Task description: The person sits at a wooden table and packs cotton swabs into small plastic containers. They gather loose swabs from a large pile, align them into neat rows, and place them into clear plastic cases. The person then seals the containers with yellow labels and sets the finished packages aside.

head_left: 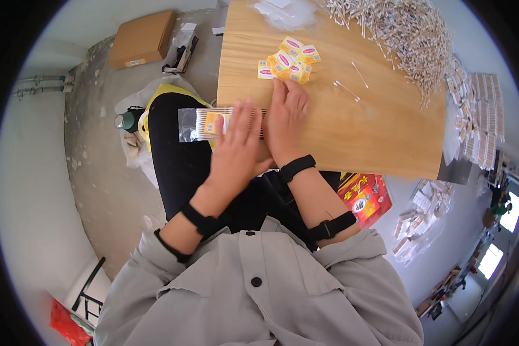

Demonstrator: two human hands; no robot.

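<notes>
A clear plastic pack of cotton swabs (202, 125) with a small yellow-and-white card inside lies at the table's near left edge, its left end sticking out past the edge. My left hand (234, 147) rests across the pack with fingers stretched out, slightly blurred. Beside the pack's right end is my right hand (285, 124), its fingers pointing away from me and a little bent; its thumb is hidden. Just beyond it lies a loose heap of yellow-and-white cards (288, 60). A few single cotton swabs (347, 91) lie to the right of the cards.
A big pile of loose cotton swabs (409, 40) covers the far right of the wooden table (380, 135). Clear plastic bags (285, 12) lie at the far edge. Stacked swab packs (484, 115) stand beyond the right side. A cardboard box (142, 39) and a bottle (125, 120) are on the left.
</notes>
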